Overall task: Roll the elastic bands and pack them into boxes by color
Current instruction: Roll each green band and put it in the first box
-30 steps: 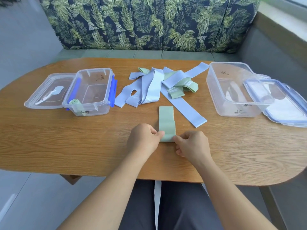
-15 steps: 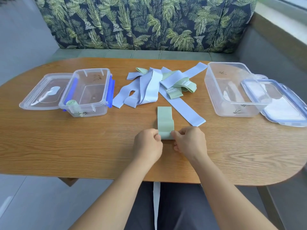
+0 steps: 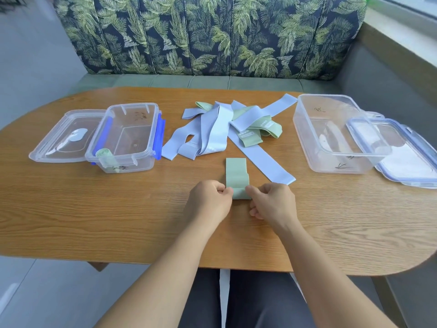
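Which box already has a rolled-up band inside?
The smaller box on the left, with blue clips: a green roll stands in its near corner. The bigger box on the right shows no roll.

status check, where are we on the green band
Left hand and right hand pinch green band at its rolled near end. One green roll in left box. Nothing in the way.

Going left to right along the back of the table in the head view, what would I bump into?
Loose clear lid → small box with blue clips → pile of bands → big clear box → blue-rimmed lid.
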Demonstrator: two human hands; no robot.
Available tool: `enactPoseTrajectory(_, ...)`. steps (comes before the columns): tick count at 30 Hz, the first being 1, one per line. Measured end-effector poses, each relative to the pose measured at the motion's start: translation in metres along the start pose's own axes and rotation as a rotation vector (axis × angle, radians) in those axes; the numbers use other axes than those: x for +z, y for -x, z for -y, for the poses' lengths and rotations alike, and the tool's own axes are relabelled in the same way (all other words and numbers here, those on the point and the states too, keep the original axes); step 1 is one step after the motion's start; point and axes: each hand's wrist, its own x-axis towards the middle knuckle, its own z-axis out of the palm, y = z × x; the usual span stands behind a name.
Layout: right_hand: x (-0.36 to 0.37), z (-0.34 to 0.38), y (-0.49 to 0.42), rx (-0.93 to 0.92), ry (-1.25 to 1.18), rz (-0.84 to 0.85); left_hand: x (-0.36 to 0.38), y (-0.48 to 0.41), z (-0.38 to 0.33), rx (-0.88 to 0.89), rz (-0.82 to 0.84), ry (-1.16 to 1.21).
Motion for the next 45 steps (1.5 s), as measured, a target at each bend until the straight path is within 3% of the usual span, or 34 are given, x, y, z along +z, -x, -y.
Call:
enactPoseTrajectory(19,0.002,0.004,-0.019,0.017,-0.063,0.047,0.004,-0.030,-0.011,0.042,-0.022,0.006)
enactPoseTrajectory(26,0.003,0.011,-0.028,0.044,-0.035,0.032,0.005,-0.020,0.000,0.026,-0.017,0.180)
enactPoseTrajectory(38,0.012,0.013,-0.028,0.107,-0.143,-0.005,-0.004,-0.037,-0.003,0.012,0.141,0.153)
enactPoseTrajectory(45,0.013,0.011,-0.026,0.027,-0.046,-0.029,-0.004,-0.035,0.001,0.173,0.094,-0.041)
